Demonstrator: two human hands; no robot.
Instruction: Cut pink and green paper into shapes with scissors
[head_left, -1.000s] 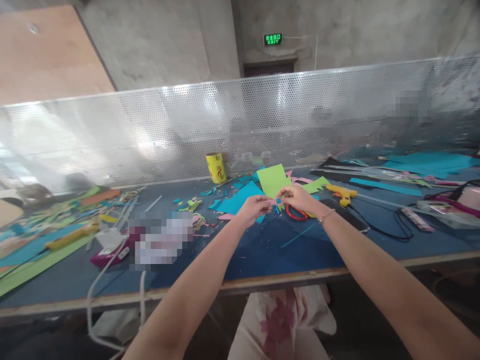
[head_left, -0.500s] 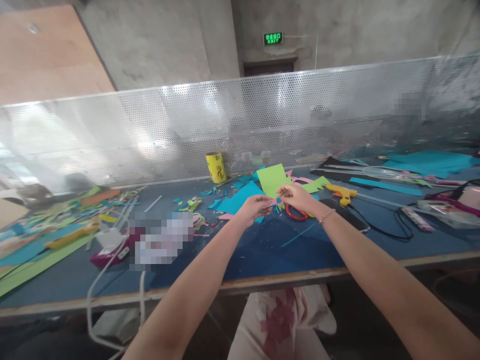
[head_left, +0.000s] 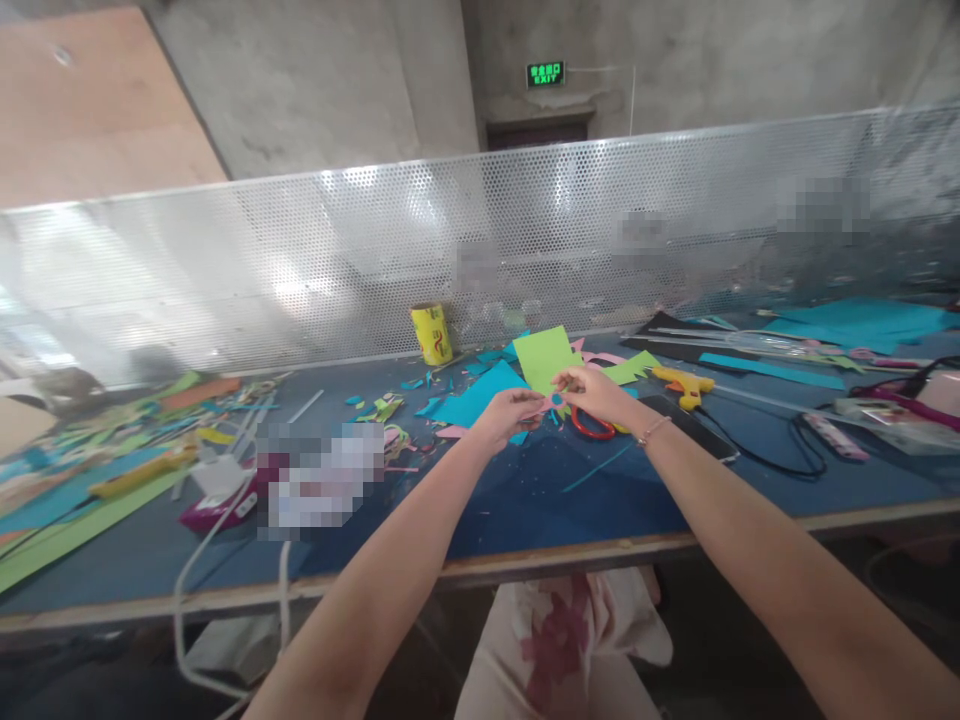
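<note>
My left hand (head_left: 508, 418) is closed, thumb against fingers, on a small pink paper piece (head_left: 546, 405). Close by on its right, my right hand (head_left: 587, 392) is pinched at the same piece, where a small round blue bit (head_left: 556, 399) shows between the fingertips. Both hands are held above the bench. Behind them lie a light green paper sheet (head_left: 543, 357) and a blue paper sheet (head_left: 480, 392). Red-handled scissors (head_left: 592, 428) rest under my right hand, their blades hidden from sight.
A yellow glue gun (head_left: 682, 385) lies right of my right hand, beside a dark flat tablet-like thing (head_left: 694, 430). A yellow tape roll (head_left: 431, 334) stands near the perforated metal screen (head_left: 360, 270). A magenta power strip (head_left: 225, 508) sits left, among paper scraps.
Both hands stay almost in place. The small pink piece has turned slightly between the fingers, showing more of its pink face.
</note>
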